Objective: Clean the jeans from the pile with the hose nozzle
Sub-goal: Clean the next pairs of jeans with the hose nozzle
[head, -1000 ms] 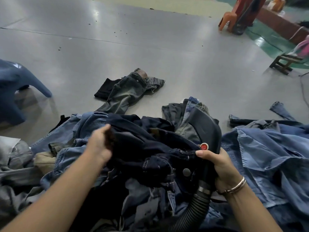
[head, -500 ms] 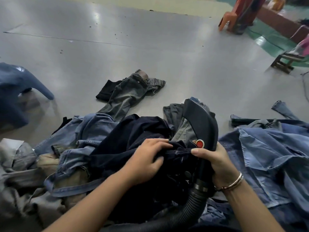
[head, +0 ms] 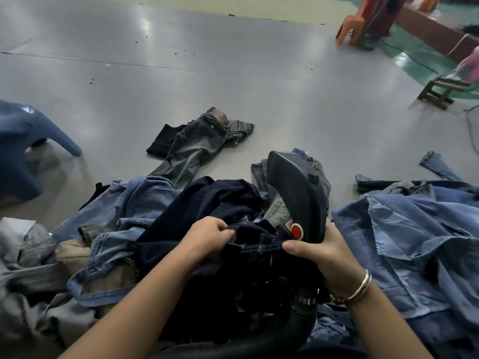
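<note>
Dark jeans (head: 228, 203) bunch in the left hand (head: 207, 238); the right hand (head: 321, 250) grips their waistband and the nozzle (head: 298, 193).

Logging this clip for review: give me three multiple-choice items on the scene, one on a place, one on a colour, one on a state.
1. Where do the grey-green jeans lie?
A. spread on the floor beyond the pile
B. draped over the blue chair
C. in the person's lap

2. What colour is the round button on the hose nozzle?
A. green
B. red
C. yellow

3. What is the left hand doing?
A. resting flat on the floor
B. holding the hose
C. gripping the dark navy jeans

Answers: 1 A, they lie apart on the grey floor. 2 B, red in a white ring. 3 C, its fingers curl into the dark fabric, while the right hand holds the nozzle and pinches the waistband.
</note>
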